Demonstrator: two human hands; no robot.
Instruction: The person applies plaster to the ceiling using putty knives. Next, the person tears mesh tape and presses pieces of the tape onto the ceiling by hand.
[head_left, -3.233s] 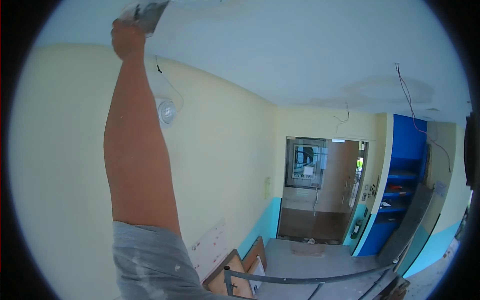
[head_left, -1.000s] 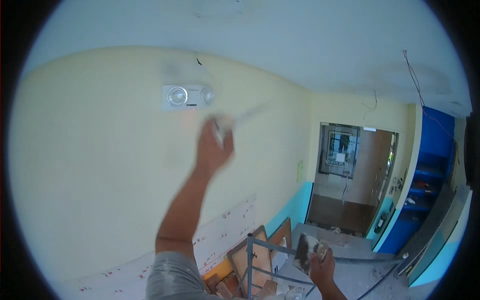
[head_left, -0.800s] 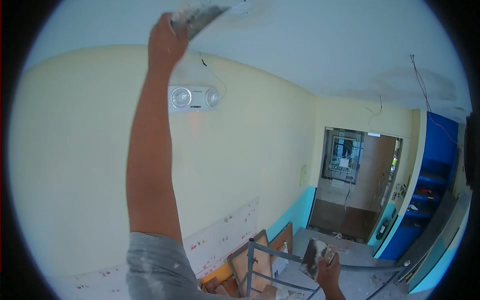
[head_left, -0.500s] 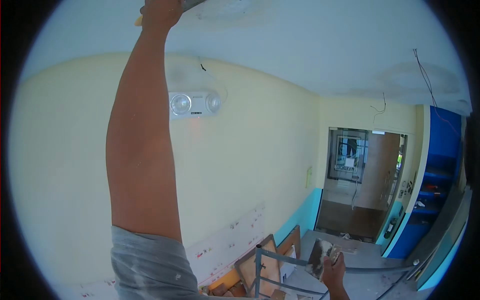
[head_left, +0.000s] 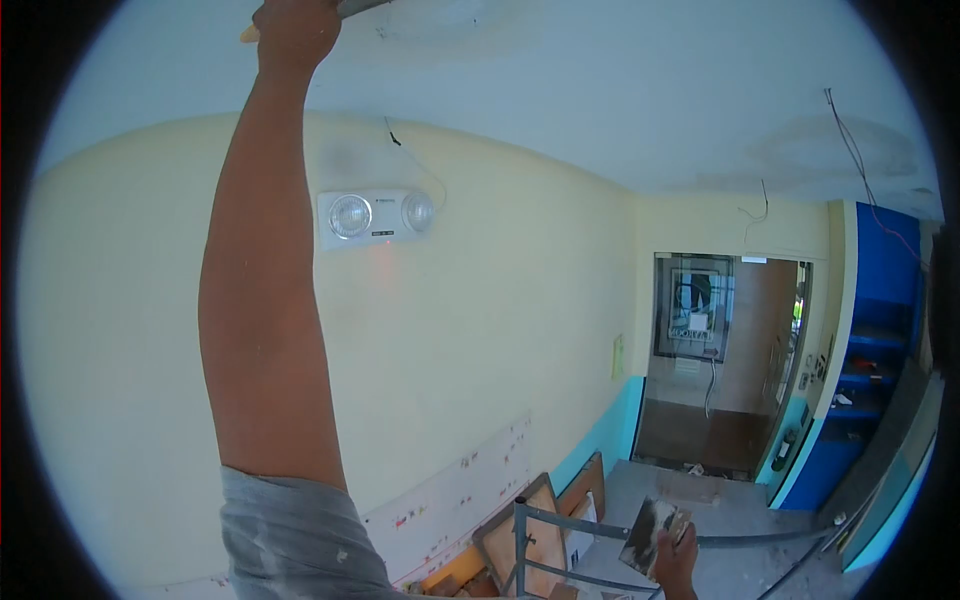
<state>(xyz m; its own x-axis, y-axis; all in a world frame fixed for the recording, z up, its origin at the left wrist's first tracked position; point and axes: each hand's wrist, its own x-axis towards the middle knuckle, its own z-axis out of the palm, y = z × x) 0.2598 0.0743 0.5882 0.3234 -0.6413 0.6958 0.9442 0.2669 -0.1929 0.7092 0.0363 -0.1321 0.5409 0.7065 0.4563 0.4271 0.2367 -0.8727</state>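
The scraper is clasped in the raised left hand, near the ceiling; whether its blade touches is cut off from view. A smeared flat blade is gripped by the fingers of the right hand, right of the corner post of the railing. If it were swung carelessly, the rail could be knocked and residue dropped. Open room is left along the ceiling, bounded by hanging wires.

From the person's head, one wide view faces forward to a distant glass door, ceiling above.
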